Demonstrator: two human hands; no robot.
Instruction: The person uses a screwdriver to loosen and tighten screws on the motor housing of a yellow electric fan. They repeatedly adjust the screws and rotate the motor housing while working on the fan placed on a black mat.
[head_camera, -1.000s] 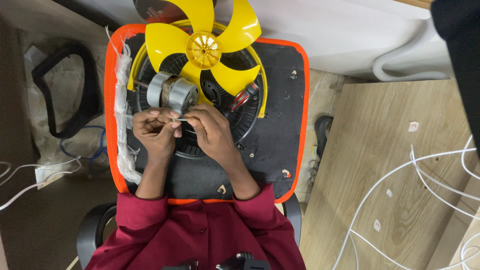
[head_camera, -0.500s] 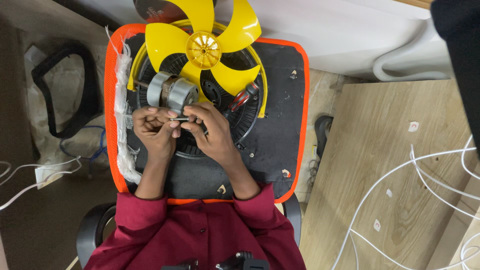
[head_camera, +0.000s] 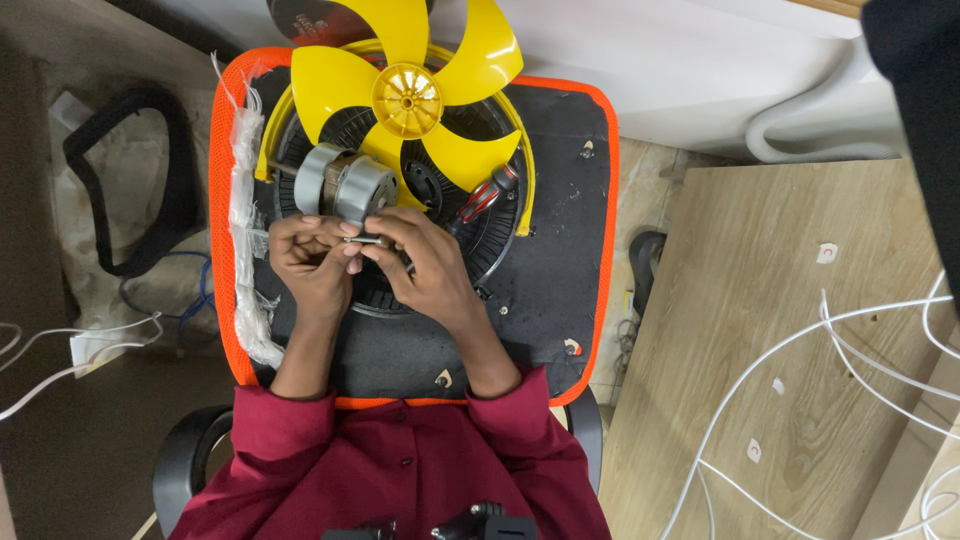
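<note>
Work surface was a black board with an orange mesh border (head_camera: 218, 250), filling the upper centre of the frame; bare black counter (head_camera: 560, 250) visible at its right part. Clear plastic wrap (head_camera: 243, 200) bunched along the left edge of the board.

Yellow five-bladed fan blade (head_camera: 410, 95) lay at top centre, over a round black fan grille (head_camera: 480, 250) with a yellow ring at its rim. Grey cylindrical motor (head_camera: 345, 185) rested on the grille just below left of the blade hub. Red-and-black handled screwdriver (head_camera: 485, 195) lay on the grille, right of the motor, under a blade tip.

Left hand (head_camera: 310, 255) and right hand (head_camera: 420, 265) met just below the motor, centre of frame. Fingertips of both were pinched on a small metal part (head_camera: 365, 240), thin and silvery; its exact kind could not be told. Both hands were closed in a pinch, touching each other at the fingers. Sleeves were dark red.

Small screws and fittings (head_camera: 572, 347) sat along the right and lower board edge.

Right of frame: pale wooden panel (head_camera: 780, 330) carrying small white square stickers with red marks, and white cables (head_camera: 850, 360) looping over it. Left of frame: black strap loop (head_camera: 120, 180) on a pale bag, white cord below it.
</note>
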